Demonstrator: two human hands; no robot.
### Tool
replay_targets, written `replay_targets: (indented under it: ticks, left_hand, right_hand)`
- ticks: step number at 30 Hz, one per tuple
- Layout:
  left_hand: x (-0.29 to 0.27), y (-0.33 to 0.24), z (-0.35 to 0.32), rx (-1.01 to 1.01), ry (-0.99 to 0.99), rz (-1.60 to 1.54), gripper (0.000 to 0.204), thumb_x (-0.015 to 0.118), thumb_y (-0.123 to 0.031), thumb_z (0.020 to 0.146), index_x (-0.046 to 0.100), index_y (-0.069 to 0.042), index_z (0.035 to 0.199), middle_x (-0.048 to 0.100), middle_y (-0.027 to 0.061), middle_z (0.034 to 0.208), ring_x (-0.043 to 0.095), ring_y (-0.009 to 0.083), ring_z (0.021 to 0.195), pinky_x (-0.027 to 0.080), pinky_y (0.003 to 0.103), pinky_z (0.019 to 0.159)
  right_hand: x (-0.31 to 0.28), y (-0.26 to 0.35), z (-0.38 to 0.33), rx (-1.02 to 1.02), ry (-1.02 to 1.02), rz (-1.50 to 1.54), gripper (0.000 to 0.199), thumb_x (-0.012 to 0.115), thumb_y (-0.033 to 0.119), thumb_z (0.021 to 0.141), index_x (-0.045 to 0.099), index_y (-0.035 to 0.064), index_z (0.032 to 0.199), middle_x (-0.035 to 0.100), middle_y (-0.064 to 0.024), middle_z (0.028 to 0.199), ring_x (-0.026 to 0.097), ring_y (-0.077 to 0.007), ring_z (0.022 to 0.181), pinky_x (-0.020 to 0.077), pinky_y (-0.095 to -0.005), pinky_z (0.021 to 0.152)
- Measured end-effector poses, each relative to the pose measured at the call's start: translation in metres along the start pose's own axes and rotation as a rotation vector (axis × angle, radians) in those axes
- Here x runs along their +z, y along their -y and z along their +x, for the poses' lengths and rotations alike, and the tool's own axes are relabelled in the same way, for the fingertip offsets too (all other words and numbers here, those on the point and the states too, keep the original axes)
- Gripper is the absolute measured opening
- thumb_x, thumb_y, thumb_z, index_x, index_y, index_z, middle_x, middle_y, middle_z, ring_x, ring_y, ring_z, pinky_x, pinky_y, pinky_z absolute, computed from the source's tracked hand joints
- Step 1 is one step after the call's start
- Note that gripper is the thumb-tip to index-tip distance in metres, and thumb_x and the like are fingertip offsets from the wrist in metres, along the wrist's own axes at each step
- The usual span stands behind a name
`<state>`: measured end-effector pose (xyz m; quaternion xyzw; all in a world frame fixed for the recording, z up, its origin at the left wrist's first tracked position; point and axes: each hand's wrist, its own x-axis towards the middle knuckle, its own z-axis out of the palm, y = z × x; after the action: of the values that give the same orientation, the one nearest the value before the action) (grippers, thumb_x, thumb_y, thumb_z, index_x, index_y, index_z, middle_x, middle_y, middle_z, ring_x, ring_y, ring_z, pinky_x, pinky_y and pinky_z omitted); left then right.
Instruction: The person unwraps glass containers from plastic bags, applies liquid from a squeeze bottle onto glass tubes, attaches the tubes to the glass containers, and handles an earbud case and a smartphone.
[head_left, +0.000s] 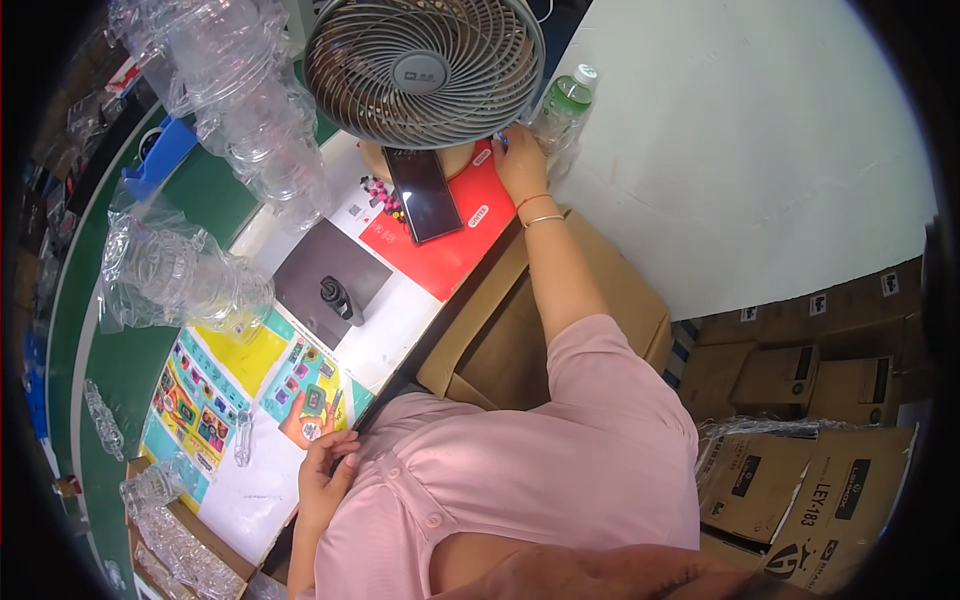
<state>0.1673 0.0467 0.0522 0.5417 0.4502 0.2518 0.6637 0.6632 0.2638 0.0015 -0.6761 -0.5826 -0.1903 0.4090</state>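
Observation:
My right hand (521, 166) reaches to the far end of the table, beside the grey desk fan (420, 75) and close to a clear bottle with green liquid (569, 97). Its fingers are bent around something small and dark that I cannot make out. My left hand (328, 472) rests at the table's near edge, holding nothing, thumb and fingers a little apart. Just beyond it lies a colourful printed sheet (318, 392). A dark phone (424, 196) lies in front of the fan, with a beaded strap (380, 196) alongside. A small black device (340, 300) sits mid-table.
Tall stacks of clear plastic shells (250, 110) and a bagged stack (190, 270) stand on the far side. A carton of clear plastic pieces (190, 545) is at lower left. An open cardboard box (500, 340) stands below the right arm; more cartons (780, 480) are at right.

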Motion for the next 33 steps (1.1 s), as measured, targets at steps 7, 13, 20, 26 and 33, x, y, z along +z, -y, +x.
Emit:
replay_targets:
  ticks: [7,13,20,26,33]
  left_hand:
    - [-0.007,0.017,-0.014,-0.038,-0.112,-0.047,0.031,0.054,0.005,0.086,0.048,0.002,0.116,0.057,0.0136,0.113,0.056,0.0182,0.101,0.043,0.030,0.092]
    - [-0.003,0.017,-0.004,-0.020,-0.082,-0.072,0.031,0.053,0.005,0.086,0.047,0.003,0.116,0.057,0.0137,0.115,0.056,0.0180,0.102,0.042,0.030,0.092]
    - [-0.007,0.008,-0.007,-0.014,-0.052,-0.114,0.031,0.054,0.003,0.087,0.048,0.002,0.117,0.056,0.0132,0.115,0.056,0.0180,0.104,0.042,0.030,0.093]
    - [-0.021,0.027,-0.042,0.053,-0.206,-0.059,0.035,0.056,0.002,0.086,0.047,0.002,0.120,0.056,0.0130,0.115,0.057,0.0193,0.105,0.043,0.030,0.094]
    - [-0.038,0.018,-0.064,0.109,-0.281,0.235,0.034,0.060,-0.001,0.084,0.052,-0.001,0.117,0.058,0.0117,0.111,0.058,0.0200,0.105,0.046,0.031,0.091]
  right_hand:
    - [-0.024,0.036,-0.016,-0.042,-0.049,0.020,0.025,0.064,0.011,0.079,0.055,-0.0008,0.099,0.057,-0.0190,0.106,0.052,-0.0374,0.100,0.0420,-0.0429,0.088]
    - [-0.029,0.100,-0.070,0.155,0.174,0.298,0.057,0.069,0.023,0.078,0.041,-0.0032,0.120,0.046,-0.0237,0.120,0.044,-0.0397,0.112,0.0364,-0.0441,0.096]
    - [-0.007,0.165,-0.060,0.309,0.211,-0.003,0.084,0.073,0.037,0.071,0.030,-0.0007,0.132,0.035,-0.0232,0.129,0.038,-0.0403,0.116,0.0250,-0.0522,0.101]
    - [0.012,0.182,-0.040,0.359,0.456,-0.252,0.092,0.074,0.049,0.064,0.035,0.0024,0.133,0.047,-0.0236,0.120,0.042,-0.0390,0.114,0.0322,-0.0528,0.094]
    - [0.014,0.165,-0.031,0.314,0.443,-0.466,0.085,0.068,0.055,0.067,0.038,0.0096,0.133,0.050,-0.0198,0.120,0.050,-0.0366,0.112,0.0388,-0.0546,0.089]
